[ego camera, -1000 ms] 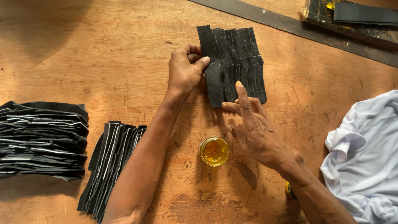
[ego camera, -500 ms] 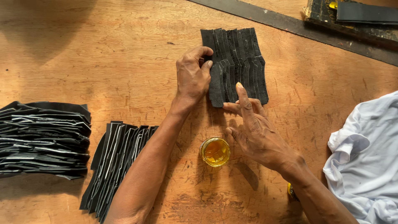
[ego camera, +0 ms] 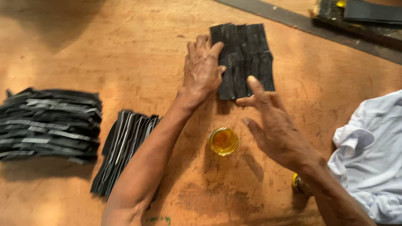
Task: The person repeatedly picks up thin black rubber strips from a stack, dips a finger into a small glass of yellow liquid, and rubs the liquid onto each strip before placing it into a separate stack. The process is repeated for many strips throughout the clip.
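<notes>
A row of black, ribbed rubber-like strips [ego camera: 247, 58] lies flat in the upper middle of the frame, overlapped side by side into a rough rectangle. Their surface is dull and creased, and the lower edge is uneven, stepping down toward the right.

My left hand [ego camera: 203, 69] hides the strips' [ego camera: 247, 58] left edge. The white cloth [ego camera: 370, 159] runs off the right edge; everything is motion-blurred.
</notes>
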A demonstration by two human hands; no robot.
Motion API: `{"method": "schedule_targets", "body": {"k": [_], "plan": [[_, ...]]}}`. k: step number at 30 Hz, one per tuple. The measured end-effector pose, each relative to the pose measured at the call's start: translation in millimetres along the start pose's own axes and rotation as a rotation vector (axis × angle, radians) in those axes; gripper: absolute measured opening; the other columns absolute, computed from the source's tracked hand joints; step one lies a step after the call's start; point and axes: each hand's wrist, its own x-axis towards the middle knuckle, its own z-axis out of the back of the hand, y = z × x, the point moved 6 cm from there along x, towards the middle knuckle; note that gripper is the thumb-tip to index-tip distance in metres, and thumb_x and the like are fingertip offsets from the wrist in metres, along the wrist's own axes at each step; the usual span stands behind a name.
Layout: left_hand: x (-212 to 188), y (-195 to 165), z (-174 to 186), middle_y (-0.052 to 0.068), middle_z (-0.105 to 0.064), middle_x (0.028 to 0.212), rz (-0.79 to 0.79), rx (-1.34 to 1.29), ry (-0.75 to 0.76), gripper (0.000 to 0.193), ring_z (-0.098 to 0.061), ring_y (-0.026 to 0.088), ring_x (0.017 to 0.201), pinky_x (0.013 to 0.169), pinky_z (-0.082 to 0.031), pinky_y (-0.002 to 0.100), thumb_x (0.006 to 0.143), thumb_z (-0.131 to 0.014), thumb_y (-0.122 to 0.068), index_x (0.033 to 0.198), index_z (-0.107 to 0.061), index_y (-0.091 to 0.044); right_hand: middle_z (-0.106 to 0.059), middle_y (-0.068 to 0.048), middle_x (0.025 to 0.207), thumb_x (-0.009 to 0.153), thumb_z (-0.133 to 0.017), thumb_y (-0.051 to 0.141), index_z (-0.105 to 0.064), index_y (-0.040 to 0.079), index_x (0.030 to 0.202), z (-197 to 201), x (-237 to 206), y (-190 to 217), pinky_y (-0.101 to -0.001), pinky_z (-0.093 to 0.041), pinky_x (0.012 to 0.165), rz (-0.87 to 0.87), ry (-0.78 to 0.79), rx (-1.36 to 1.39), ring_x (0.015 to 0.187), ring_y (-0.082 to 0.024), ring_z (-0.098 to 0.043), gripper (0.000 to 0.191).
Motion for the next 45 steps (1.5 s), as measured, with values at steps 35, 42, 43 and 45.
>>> {"method": "schedule_targets", "body": {"k": [35,42,43,45], "plan": [[-153.0,41.9,75.5,0.019,-0.030,0.160,0.116,0.418,0.289,0.070,-0.007,0.041,0.153,0.117,0.008,0.068,0.091,-0.067,-0.048,0.146,-0.049,-0.009,-0.029,-0.013,0.156,0.067,-0.078,0.056,-0.056,0.019,0.136,-12.9,-43.9,53.4,-0.0538,-0.030,0.120,0.278,-0.070,-0.343,0.146,-0.036,-0.021,0.081],[-150.4,16.4,78.4,0.018,-0.046,0.150,-0.146,0.121,0.053,0.046,-0.027,0.037,0.142,0.120,-0.007,0.064,0.078,-0.081,-0.021,0.121,-0.068,-0.013,-0.019,-0.008,0.166,0.071,-0.077,0.053,-0.072,0.016,0.125,-22.1,-23.1,61.9,-0.0509,-0.022,0.117,0.145,0.291,-0.536,0.148,-0.036,-0.012,0.065],[-152.8,16.0,78.3,0.015,-0.052,0.146,-0.169,0.167,0.041,0.042,-0.032,0.035,0.141,0.120,-0.009,0.060,0.079,-0.079,-0.014,0.120,-0.069,-0.014,-0.017,-0.008,0.166,0.072,-0.077,0.053,-0.072,0.016,0.124,-26.4,-16.7,62.8,-0.0508,-0.020,0.118,0.122,0.334,-0.576,0.147,-0.036,-0.012,0.064],[-158.8,15.0,77.4,0.008,-0.062,0.138,-0.213,0.256,0.026,0.039,-0.043,0.032,0.138,0.120,-0.014,0.053,0.081,-0.074,-0.001,0.117,-0.069,-0.016,-0.014,-0.008,0.166,0.075,-0.077,0.051,-0.072,0.015,0.123,-35.6,-6.1,63.4,-0.0505,-0.018,0.118,0.071,0.423,-0.652,0.147,-0.035,-0.011,0.061]]}}
